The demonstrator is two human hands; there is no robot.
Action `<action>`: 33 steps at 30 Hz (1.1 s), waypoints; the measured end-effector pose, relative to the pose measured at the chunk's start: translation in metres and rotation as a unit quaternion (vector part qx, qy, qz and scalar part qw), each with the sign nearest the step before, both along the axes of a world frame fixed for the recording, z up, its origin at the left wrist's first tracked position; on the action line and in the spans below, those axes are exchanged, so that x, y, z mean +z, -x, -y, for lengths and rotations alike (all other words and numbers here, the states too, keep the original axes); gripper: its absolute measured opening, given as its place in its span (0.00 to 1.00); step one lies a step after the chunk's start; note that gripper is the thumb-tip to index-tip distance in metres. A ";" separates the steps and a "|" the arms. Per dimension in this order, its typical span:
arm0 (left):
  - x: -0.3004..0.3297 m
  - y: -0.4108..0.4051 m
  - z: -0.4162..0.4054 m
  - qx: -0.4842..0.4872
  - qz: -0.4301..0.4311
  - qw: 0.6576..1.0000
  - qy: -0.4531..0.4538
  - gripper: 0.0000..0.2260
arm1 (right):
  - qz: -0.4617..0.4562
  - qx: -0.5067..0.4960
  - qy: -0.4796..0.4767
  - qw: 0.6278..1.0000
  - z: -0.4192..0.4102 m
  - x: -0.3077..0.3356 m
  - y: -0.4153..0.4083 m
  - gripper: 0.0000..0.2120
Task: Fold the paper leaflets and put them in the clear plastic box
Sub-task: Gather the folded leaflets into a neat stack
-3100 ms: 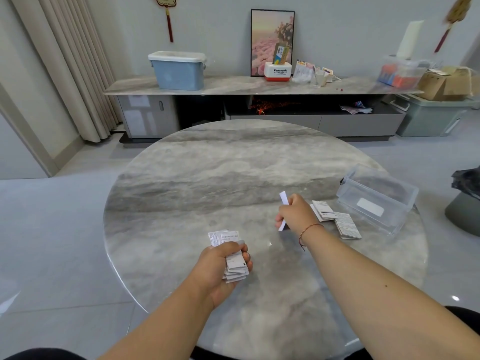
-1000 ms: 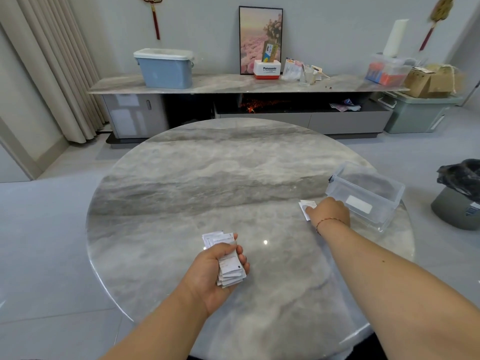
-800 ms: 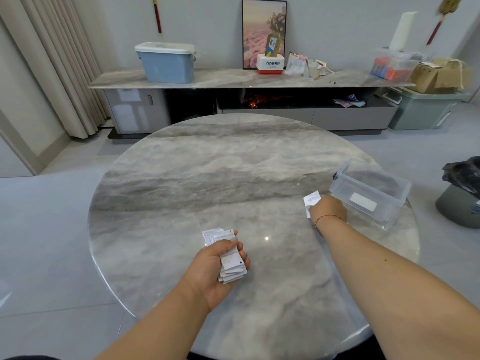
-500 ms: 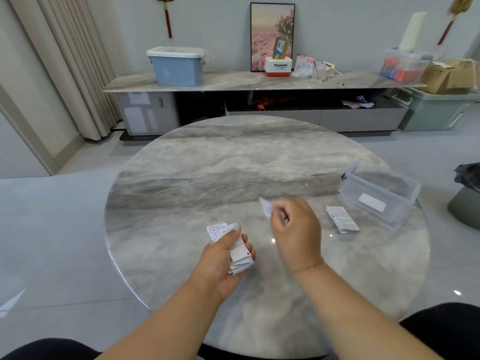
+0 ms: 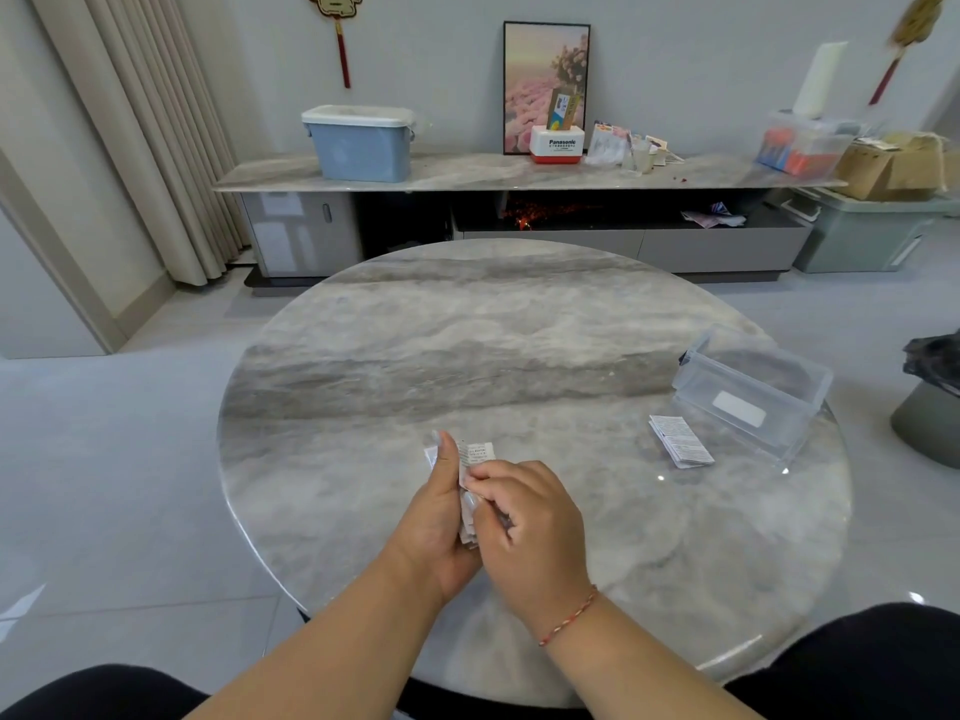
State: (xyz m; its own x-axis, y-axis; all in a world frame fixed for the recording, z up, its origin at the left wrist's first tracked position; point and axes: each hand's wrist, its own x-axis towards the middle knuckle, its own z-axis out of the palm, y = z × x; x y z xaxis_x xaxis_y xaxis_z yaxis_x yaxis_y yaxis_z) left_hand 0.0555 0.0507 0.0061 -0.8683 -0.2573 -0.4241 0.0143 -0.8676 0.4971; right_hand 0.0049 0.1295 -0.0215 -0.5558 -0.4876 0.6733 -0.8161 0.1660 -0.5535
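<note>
Head view, the only one we are getting. Readable writing: "Panasonic" on the white and red box (image 5: 557, 145) sitting on the long marble sideboard (image 5: 467, 174); the print on the leaflets is too small for us to read, and the white label on the clear plastic box (image 5: 748, 394) is looking blank or too blurred to tell.

Both forearms are reaching in from the bottom edge and meeting over the near part of the round marble table (image 5: 519, 345). The left hand (image 5: 441, 517) is gripping a stack of paper leaflets (image 5: 475, 457), thumb lying up along the stack's face and fingers wrapped behind. The right hand (image 5: 530, 517) is curling against the stack from the right, its fingertips pinching at the leaflets; we are seeing a red string bracelet (image 5: 569, 615) on that wrist.

A folded leaflet pile (image 5: 680, 441) is lying flat on the table, just beside the near left wall of the clear plastic box, which is sitting open near the table's right edge.

Hidden or unclear: the lower part of the stack is covered by both hands, so we are not making out how many leaflets the right fingers are pinching. Dark clothing is cutting in at both bottom corners.
</note>
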 end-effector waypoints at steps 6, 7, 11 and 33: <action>-0.001 -0.004 0.000 0.001 0.011 1.000 -0.006 0.21 | -0.010 0.074 -0.023 0.997 -0.008 -0.001 0.004 0.09; -0.003 -0.004 0.000 0.010 0.017 1.000 -0.011 0.17 | -0.013 0.085 -0.033 0.996 -0.010 -0.001 0.004 0.09; -0.012 0.003 0.002 0.027 0.043 0.999 -0.013 0.11 | -0.015 0.098 -0.048 0.994 -0.014 0.003 0.016 0.07; -0.023 0.010 0.004 0.008 0.045 0.999 0.001 0.15 | 0.268 -0.267 -0.195 0.905 -0.054 0.021 0.158 0.14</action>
